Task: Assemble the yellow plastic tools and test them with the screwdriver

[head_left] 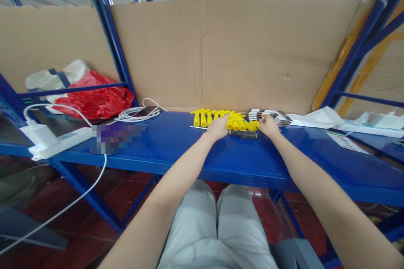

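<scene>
Several yellow plastic T-shaped pieces (203, 119) with tube-like stems stand in a row towards the back of the blue shelf. My left hand (217, 129) reaches in among them, its fingers closed around one of the yellow pieces; the fingertips are partly hidden. At the right end of the yellow group, my right hand (269, 126) is closed in a pinch, and what lies between its fingers is too small to make out. Right behind it is a stack of black-and-white printed packets (255, 113). A screwdriver (243, 134) with a black handle lies in front of the yellow pieces.
Cardboard (252, 50) walls off the back of the blue shelf (176, 143). On the left are a white power strip (67, 139), a coiled white cable (135, 114) and a red plastic bag (94, 96). White wrapping (315, 118) and a printed card (347, 142) lie right.
</scene>
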A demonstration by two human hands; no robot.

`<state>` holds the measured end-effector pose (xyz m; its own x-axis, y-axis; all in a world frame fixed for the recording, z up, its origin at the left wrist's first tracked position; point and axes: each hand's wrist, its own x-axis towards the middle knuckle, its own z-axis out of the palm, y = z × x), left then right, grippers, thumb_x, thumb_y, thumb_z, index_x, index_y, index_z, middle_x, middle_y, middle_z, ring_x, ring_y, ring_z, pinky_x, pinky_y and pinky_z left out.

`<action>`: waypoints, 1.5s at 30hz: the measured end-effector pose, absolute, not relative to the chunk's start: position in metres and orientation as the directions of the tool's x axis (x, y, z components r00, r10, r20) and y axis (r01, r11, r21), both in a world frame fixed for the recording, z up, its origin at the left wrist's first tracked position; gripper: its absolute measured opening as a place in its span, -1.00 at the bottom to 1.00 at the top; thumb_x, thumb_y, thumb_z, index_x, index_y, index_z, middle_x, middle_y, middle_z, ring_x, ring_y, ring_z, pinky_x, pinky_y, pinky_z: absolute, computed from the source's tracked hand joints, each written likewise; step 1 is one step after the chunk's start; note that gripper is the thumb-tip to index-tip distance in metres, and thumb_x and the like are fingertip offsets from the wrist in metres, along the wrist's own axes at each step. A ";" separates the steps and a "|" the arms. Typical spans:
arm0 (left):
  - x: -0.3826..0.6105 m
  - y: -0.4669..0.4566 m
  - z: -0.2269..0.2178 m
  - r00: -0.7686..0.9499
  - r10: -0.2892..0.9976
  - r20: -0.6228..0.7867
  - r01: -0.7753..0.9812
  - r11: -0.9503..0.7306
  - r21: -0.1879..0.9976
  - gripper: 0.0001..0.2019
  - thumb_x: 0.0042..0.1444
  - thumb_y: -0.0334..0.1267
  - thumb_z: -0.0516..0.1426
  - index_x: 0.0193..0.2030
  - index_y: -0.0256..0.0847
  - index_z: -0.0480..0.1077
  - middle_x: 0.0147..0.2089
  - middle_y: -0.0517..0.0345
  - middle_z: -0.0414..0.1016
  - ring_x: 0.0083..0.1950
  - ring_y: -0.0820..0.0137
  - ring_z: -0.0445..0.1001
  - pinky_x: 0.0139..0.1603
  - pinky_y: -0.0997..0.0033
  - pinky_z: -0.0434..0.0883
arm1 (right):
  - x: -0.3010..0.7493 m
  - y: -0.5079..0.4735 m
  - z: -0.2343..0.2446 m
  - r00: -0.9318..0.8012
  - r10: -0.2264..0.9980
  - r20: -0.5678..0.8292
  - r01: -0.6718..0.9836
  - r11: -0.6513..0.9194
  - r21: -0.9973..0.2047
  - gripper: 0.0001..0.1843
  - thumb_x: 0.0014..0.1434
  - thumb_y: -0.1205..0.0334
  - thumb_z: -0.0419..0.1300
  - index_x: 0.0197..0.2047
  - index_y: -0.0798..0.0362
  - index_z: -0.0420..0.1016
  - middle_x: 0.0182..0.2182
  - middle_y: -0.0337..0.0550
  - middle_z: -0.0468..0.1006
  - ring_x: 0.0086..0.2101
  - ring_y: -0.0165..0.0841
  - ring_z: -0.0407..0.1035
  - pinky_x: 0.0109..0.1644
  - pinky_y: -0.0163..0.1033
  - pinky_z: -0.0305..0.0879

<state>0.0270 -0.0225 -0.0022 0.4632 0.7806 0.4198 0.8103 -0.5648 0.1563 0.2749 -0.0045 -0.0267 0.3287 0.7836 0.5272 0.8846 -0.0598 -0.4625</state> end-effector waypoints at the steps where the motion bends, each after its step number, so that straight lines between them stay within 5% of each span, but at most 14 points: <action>1: 0.027 -0.022 -0.003 0.464 0.780 0.420 0.810 -0.565 0.155 -0.35 0.14 -0.52 0.02 0.41 -0.34 0.10 0.27 -0.19 0.40 0.26 0.16 0.40 0.29 0.16 0.32 | 0.272 -0.008 -0.023 0.279 0.781 0.559 0.896 -0.001 -0.445 -0.61 0.21 0.27 0.03 0.07 0.13 0.46 -0.07 0.12 0.58 -0.04 -0.12 0.47 0.07 0.01 0.35; 9: 0.027 -0.020 -0.004 0.473 0.779 0.412 0.805 -0.572 0.157 -0.36 0.16 -0.48 0.06 0.40 -0.30 0.11 0.27 -0.18 0.40 0.25 0.16 0.41 0.28 0.17 0.32 | 0.238 -0.041 -0.005 -0.125 0.779 0.615 0.901 0.348 -0.258 -0.51 0.25 -0.03 0.09 0.13 0.04 0.48 -0.28 -0.06 0.64 -0.30 -0.22 0.52 -0.14 -0.16 0.41; 13: 0.028 -0.025 -0.002 0.488 0.774 0.404 0.804 -0.579 0.138 -0.37 0.17 -0.45 0.05 0.40 -0.23 0.12 0.25 -0.11 0.42 0.23 0.16 0.43 0.23 0.16 0.37 | 0.225 -0.044 -0.005 -0.215 0.801 0.560 0.924 0.352 -0.149 -0.56 0.25 0.03 0.10 0.10 0.03 0.53 -0.26 -0.07 0.65 -0.29 -0.22 0.52 -0.13 -0.17 0.40; 19: 0.031 -0.027 -0.002 0.486 0.770 0.413 0.812 -0.573 0.112 -0.41 0.21 -0.32 0.06 0.40 -0.17 0.13 0.24 -0.06 0.44 0.20 0.11 0.45 0.19 0.08 0.40 | 0.222 -0.045 -0.004 -0.172 0.732 0.659 0.950 0.300 -0.085 -0.59 0.32 0.12 -0.04 0.05 0.06 0.53 -0.10 0.03 0.61 -0.17 -0.18 0.51 -0.07 -0.14 0.38; 33: 0.032 -0.030 -0.002 0.656 0.590 0.471 0.608 -0.783 0.133 -0.43 0.30 -0.26 0.02 0.44 -0.06 0.07 0.29 0.07 0.39 0.26 0.27 0.39 0.26 0.24 0.34 | 0.250 -0.043 0.002 0.295 0.513 0.806 0.894 0.150 -0.422 -0.61 0.30 0.15 -0.10 0.01 0.11 0.44 -0.12 0.08 0.55 -0.23 -0.21 0.44 -0.03 -0.12 0.32; 39: 0.031 -0.028 -0.002 0.672 0.532 0.514 0.547 -0.825 0.138 -0.49 0.27 -0.30 0.01 0.37 -0.03 0.22 0.22 0.09 0.46 0.20 0.29 0.43 0.22 0.26 0.37 | 0.257 -0.031 -0.003 0.397 0.585 0.707 0.776 0.197 -0.599 -0.58 0.25 0.16 -0.04 0.06 0.16 0.41 -0.11 0.09 0.54 -0.27 -0.25 0.45 -0.07 -0.12 0.35; 45: 0.029 -0.014 -0.006 0.457 0.674 0.580 0.694 -0.678 0.241 -0.49 0.24 -0.36 0.00 0.33 -0.09 0.29 0.11 0.01 0.51 0.14 0.25 0.45 0.22 0.22 0.36 | 0.260 -0.021 -0.011 0.281 0.678 0.680 0.730 0.309 -0.610 -0.53 0.19 0.23 0.02 0.14 0.17 0.37 -0.07 0.09 0.56 -0.34 -0.28 0.47 -0.17 -0.14 0.40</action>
<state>0.0286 -0.0144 -0.0063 0.4567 0.6742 0.5805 0.6941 -0.6781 0.2415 0.2596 -0.0210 -0.0107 0.2808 0.6778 0.6795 0.7301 0.3087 -0.6096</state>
